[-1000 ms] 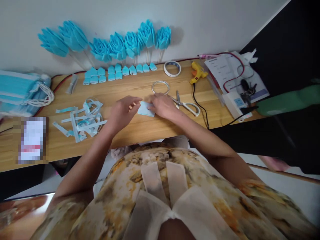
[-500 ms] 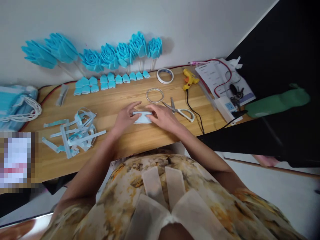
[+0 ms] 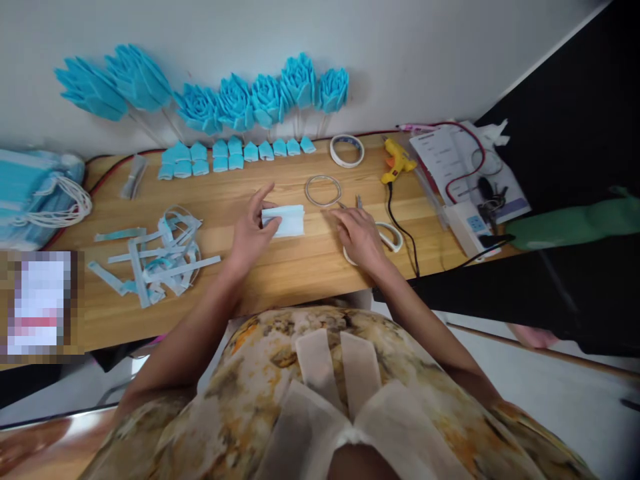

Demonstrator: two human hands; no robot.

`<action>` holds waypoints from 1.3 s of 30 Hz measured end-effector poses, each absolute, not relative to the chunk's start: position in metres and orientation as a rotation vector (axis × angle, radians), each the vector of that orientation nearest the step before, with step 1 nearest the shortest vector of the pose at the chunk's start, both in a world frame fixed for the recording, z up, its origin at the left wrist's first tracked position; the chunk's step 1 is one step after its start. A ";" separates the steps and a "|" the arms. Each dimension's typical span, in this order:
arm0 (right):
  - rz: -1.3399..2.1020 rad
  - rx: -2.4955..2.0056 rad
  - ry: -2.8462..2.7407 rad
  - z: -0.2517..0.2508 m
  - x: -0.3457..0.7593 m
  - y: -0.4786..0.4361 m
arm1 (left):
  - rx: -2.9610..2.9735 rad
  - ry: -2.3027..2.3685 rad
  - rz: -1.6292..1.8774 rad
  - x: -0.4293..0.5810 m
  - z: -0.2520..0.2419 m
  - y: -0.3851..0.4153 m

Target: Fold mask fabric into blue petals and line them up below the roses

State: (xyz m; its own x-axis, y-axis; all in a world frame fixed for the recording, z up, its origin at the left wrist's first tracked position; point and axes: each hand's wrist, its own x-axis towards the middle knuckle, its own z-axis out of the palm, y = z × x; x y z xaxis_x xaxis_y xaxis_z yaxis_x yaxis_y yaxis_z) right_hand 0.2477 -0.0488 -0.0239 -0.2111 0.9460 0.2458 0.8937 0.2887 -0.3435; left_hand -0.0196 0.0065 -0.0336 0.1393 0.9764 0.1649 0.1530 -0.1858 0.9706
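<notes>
My left hand (image 3: 253, 230) holds a folded piece of pale blue non-woven fabric (image 3: 293, 222), the thumb on top and other fingers behind its left end. The index finger sticks up and away. My right hand (image 3: 361, 237) lies over the white-handled scissors (image 3: 395, 238), hiding their middle; a handle loop and the blade tips show around it. Its fingers are loosely bent and apart, with no closed grip visible. A thin ring (image 3: 323, 191), seemingly wire or tape, lies between the hands, farther back.
Several blue fabric flowers (image 3: 235, 103) on sticks lean by the wall, above rows of small folded blue pieces (image 3: 230, 155). Fabric strips (image 3: 165, 260) lie left. A tape roll (image 3: 347, 151), yellow glue gun (image 3: 397, 161) with cord, papers (image 3: 450, 157) and power strip (image 3: 467, 227) are right.
My right hand has let go of the blue fabric and moved right onto the scissors. My left hand still holds the fabric, now showing more of its surface. The view has shifted slightly.
</notes>
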 end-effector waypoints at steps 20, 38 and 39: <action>0.917 -1.309 -1.575 0.003 0.191 -0.018 | 1.060 1.019 1.175 -0.011 -0.017 0.002; 0.730 -1.382 -1.692 -0.018 0.198 -0.016 | 1.167 1.163 0.993 -0.012 -0.017 0.001; 0.722 -1.379 -1.687 -0.018 0.198 -0.016 | 1.156 1.167 0.977 -0.012 -0.016 0.000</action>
